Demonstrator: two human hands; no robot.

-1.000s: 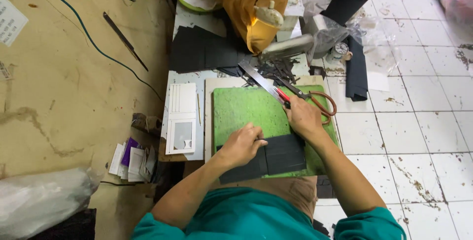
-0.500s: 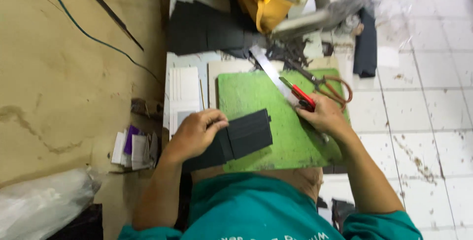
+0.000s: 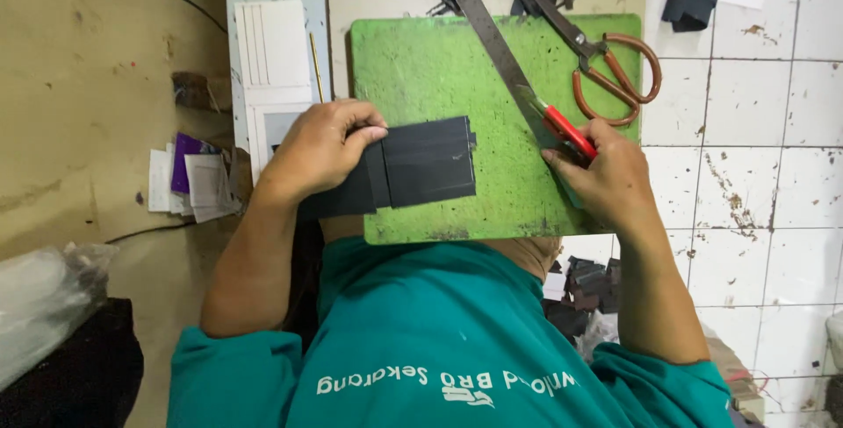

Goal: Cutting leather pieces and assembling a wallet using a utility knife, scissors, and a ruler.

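A green cutting mat (image 3: 439, 59) lies in front of me. On its near left part rests a black layered leather piece (image 3: 421, 160); my left hand (image 3: 320, 147) presses and grips its left end. My right hand (image 3: 606, 178) is at the mat's right edge, closed on a red-handled cutter (image 3: 566, 128). The cutter lies against a long metal ruler (image 3: 487, 33) running diagonally across the mat's upper right.
Large scissors with brown handles (image 3: 606, 64) lie at the mat's upper right. White card templates (image 3: 274, 68) sit left of the mat. Paper scraps (image 3: 189, 178) lie on the brown floor, black offcuts (image 3: 588, 283) below the mat, white tiles to the right.
The camera has come closer. My left hand has shifted the black piece slightly toward the mat's middle; my right hand stays on the red cutter by the ruler.
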